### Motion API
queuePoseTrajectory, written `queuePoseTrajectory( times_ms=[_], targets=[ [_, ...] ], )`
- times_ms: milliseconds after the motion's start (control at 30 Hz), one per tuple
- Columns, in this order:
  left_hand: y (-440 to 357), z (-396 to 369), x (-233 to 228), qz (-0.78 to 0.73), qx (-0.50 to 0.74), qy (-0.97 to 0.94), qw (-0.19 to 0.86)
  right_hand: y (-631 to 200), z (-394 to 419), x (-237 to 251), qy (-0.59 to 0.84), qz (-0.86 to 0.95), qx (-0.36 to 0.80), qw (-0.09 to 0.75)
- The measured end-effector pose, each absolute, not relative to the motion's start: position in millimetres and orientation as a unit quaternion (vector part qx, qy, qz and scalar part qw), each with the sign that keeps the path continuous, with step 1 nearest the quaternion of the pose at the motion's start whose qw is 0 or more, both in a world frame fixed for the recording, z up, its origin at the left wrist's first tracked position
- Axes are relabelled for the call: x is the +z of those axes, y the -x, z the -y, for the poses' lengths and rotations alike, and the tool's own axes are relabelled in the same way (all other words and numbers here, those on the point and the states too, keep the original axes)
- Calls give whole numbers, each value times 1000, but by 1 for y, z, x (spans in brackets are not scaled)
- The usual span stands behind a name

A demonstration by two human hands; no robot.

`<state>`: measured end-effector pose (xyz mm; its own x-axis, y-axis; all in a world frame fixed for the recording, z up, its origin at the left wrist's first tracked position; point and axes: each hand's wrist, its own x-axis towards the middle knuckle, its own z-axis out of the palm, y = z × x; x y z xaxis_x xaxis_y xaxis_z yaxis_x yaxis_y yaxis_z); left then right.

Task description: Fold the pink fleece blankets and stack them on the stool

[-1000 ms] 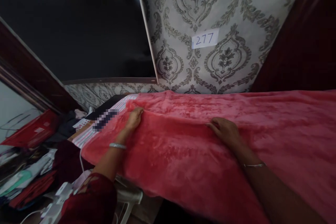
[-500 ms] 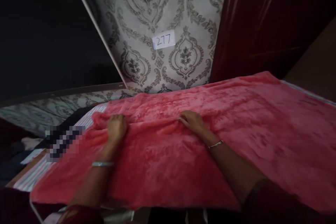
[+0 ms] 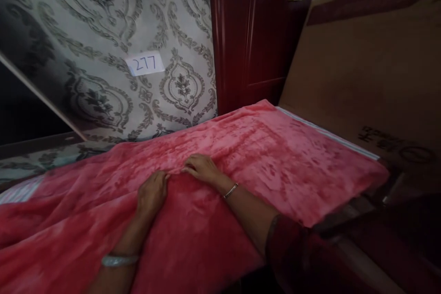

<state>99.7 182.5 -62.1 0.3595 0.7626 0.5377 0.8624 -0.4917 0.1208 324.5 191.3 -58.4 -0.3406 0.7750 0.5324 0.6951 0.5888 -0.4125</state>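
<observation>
Two hands rest close together on a pink plush blanket [image 3: 262, 156] spread over a raised flat surface. Behind it stands damask wallpaper [image 3: 103, 23] bearing a paper label [image 3: 145, 63] marked 277, beside a dark red wooden door [image 3: 251, 32]; a large cardboard box [image 3: 365, 69] leans at the right edge. The left hand [image 3: 151, 193], palm down, has its grip pinched on a ridge of the fabric. The right hand [image 3: 201, 168] lies flat, fingers together, pressing the same fold, a bangle [image 3: 230, 190] at its wrist.

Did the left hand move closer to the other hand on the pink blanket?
Yes. The left hand slid rightward along the blanket, away from its left end; it was far from the right hand and now nearly touches it.
</observation>
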Motion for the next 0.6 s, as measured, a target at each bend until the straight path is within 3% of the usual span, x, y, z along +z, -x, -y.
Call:
queuePoseTrajectory(
  times_ms=[333,600],
  targets=[
    [-99,-185,-61,499,-288,810,106,-425,-214,-58,613,677,21,406],
    [-99,-184,-55,515,-258,812,96,-535,-200,-66,625,681,29,381]
  ],
)
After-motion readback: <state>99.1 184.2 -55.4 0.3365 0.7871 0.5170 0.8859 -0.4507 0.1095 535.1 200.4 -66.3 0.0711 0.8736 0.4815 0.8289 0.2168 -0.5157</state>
